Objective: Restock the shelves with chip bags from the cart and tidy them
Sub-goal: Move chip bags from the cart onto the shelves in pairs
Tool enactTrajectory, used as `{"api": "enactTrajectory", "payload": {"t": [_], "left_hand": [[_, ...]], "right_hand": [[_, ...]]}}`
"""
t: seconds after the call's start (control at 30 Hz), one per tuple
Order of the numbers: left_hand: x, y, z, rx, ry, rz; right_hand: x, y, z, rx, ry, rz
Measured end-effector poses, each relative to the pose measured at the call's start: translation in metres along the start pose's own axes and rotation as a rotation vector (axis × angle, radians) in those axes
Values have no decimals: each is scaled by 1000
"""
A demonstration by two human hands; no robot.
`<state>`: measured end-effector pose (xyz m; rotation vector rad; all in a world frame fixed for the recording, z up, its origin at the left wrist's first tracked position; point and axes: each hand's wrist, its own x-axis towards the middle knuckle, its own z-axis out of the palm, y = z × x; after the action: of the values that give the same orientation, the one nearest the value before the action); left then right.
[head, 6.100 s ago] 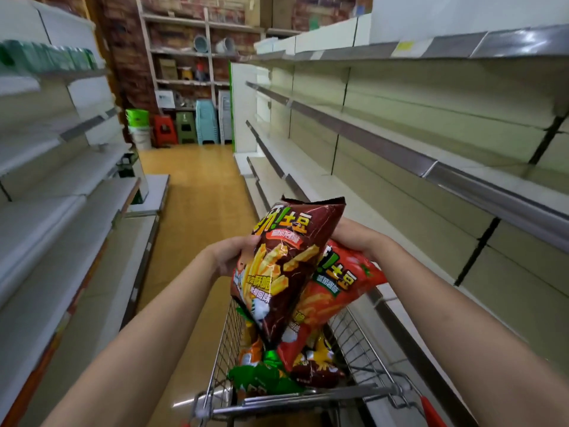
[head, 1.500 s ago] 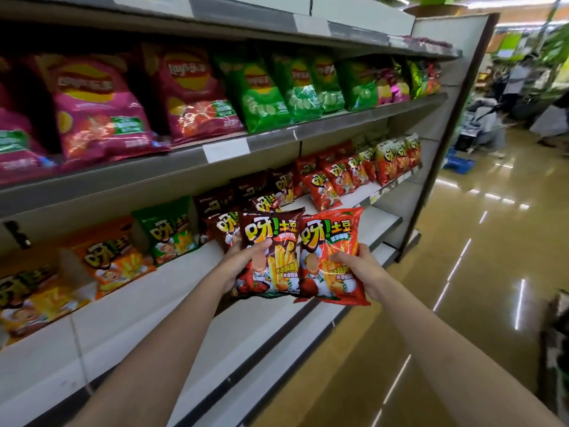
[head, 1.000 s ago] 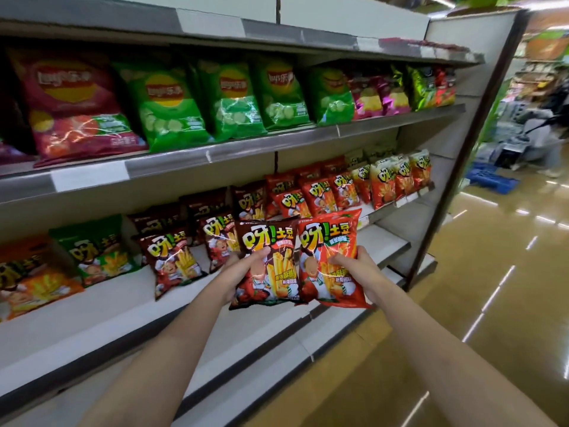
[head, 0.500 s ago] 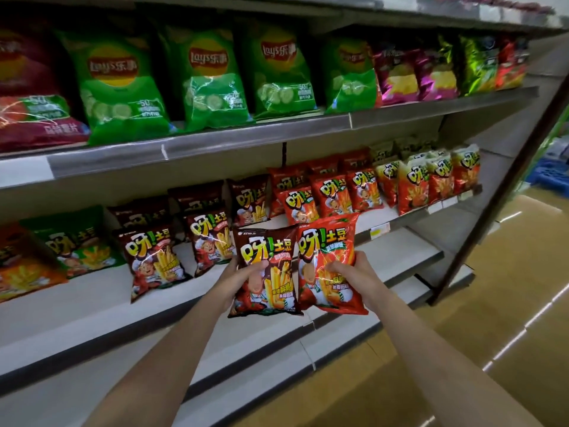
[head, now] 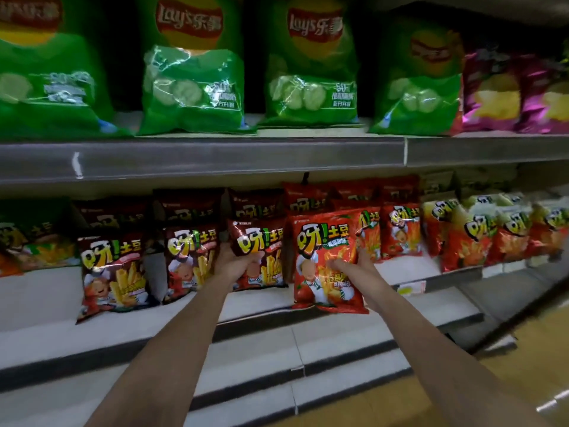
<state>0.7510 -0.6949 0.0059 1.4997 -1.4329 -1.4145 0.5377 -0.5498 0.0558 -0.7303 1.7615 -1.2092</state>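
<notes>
Both arms have reached further in since half a second ago, carrying the two bags from in front of the white middle shelf (head: 264,303) onto it. The left hand (head: 234,263) holds a dark brown foil bag of potato sticks (head: 261,257), its grip clamped round the bag's left side, standing it upright on that shelf. The right hand (head: 354,266) has its grip clamped on the right edge of a bright red foil bag of potato sticks (head: 323,251), thumb across the front; this bag stands just right of the brown one, its bottom near the shelf's front edge. More brown bags (head: 114,272) line that shelf to the left, more red bags (head: 400,232) to the right. Above the shelf, large green crisp bags (head: 191,75) stand in a row.
</notes>
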Motion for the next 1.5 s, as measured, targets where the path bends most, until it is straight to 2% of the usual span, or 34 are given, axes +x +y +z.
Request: {"api": "enactTrajectory", "payload": {"t": [0.27, 0.37, 0.47, 0.53, 0.63, 0.7, 0.77, 0.87, 0.97, 1.03, 1.17, 1.33, 1.5], "left_hand": [[37, -3, 25, 142, 129, -43], [25, 9, 32, 359, 272, 22], [6, 25, 45, 505, 467, 181], [-4, 30, 61, 470, 406, 263], [-23, 39, 92, 335, 99, 314], [-38, 44, 111, 249, -121, 223], [-49, 48, 128, 162, -230, 105], [-58, 51, 147, 94, -208, 55], [-63, 46, 164, 152, -170, 33], [-70, 43, 175, 187, -141, 21], [-83, 47, 187, 154, -56, 31], [-92, 56, 194, 115, -74, -21], [-104, 70, 188, -23, 60, -44]], "right_hand": [[38, 3, -11, -15, -63, 0], [42, 6, -18, -13, -94, 1], [47, 7, -28, 8, -91, 4], [49, 6, -39, 28, -86, 2], [58, 10, -55, 51, -76, 3], [63, 8, -63, 9, -105, -1], [67, 8, -71, -70, -133, 7], [80, 12, -81, -271, -112, -6], [98, 29, -87, -608, -34, -98], [98, 35, -86, -571, -18, -110], [96, 38, -87, -375, -86, -125], [93, 29, -92, -475, -178, -65], [79, 5, -99, -575, -19, -284]]}}
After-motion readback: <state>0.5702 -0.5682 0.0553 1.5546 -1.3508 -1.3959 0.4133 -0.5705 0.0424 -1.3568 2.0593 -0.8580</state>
